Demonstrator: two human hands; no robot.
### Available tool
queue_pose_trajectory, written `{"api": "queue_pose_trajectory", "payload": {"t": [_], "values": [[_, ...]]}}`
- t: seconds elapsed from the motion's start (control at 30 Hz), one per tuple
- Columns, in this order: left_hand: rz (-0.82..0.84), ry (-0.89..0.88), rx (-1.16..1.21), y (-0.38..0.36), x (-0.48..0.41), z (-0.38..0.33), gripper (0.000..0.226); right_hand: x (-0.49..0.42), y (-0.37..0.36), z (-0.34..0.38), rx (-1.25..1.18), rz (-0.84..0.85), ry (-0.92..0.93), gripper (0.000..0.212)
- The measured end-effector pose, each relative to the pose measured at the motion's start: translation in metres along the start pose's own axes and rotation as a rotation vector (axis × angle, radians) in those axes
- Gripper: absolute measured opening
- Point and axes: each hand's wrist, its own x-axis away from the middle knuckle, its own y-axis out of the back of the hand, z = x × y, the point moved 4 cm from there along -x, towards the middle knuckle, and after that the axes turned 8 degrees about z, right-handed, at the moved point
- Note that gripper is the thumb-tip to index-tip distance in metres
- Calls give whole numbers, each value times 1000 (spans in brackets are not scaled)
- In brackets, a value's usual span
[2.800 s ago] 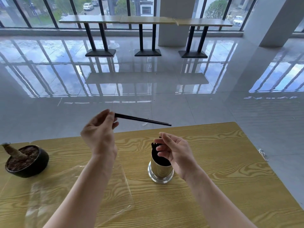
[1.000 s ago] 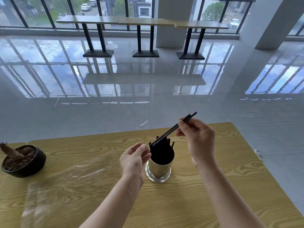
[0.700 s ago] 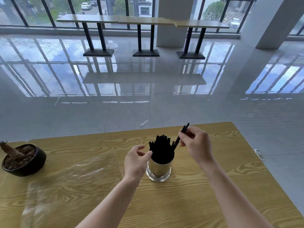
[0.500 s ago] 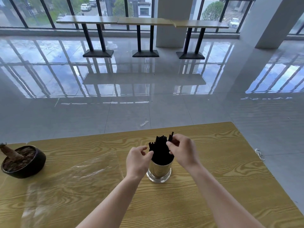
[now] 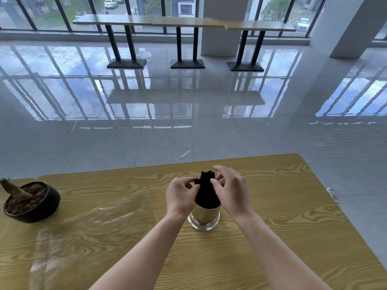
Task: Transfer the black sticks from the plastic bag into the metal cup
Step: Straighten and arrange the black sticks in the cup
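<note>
Near the table's point(image 5: 293, 206) far edge, both hands close around sticks point(image 5: 206, 191) packed in the cup point(image 5: 204, 216). The stick raised a second ago is now in; the left hand point(image 5: 181, 197) and right hand point(image 5: 231, 190) tidy the bundle. The bag point(image 5: 94, 222) lies flat, apparently empty.

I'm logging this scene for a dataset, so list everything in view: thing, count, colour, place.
black sticks: one bundle, black, standing upright in the cup
metal cup: one, shiny silver, middle of the near table
plastic bag: one, clear, lying flat on the table left of the cup
plant pot: one, black with brown soil, far left of the table
wooden table: one, yellow wood grain, foreground
long tables: three, wood tops on black legs, by the windows
cars: at least two, white, outside
left hand: one, at the sticks' left side
right hand: one, at the sticks' right side
</note>
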Motion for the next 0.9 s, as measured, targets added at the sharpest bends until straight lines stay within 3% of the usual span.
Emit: {"api": "queue_pose_trajectory", "payload": {"t": [0.23, 0.37, 0.57, 0.67, 0.83, 0.9], "values": [[15, -45, -43, -4, -2, -6, 28, -3, -11, 3, 157, 135, 97, 11], [31, -31, -30, -5, -4, -7, 31, -7, -6, 11, 272, 26, 168, 30], [56, -30, -22, -4, -2, -5, 28, -13, -28, 8, 467, 278, 177, 41], [59, -42, -7, -5, -2, -5, 23, -13, -27, 2, 412, 296, 148, 47], [36, -82, -34, -6, -3, -4, 23, -10, -1, -24, 166, 101, -26, 50], [43, -104, -82, -8, -3, -4, 24, -5, 0, -32, 189, 145, -53, 52]]}}
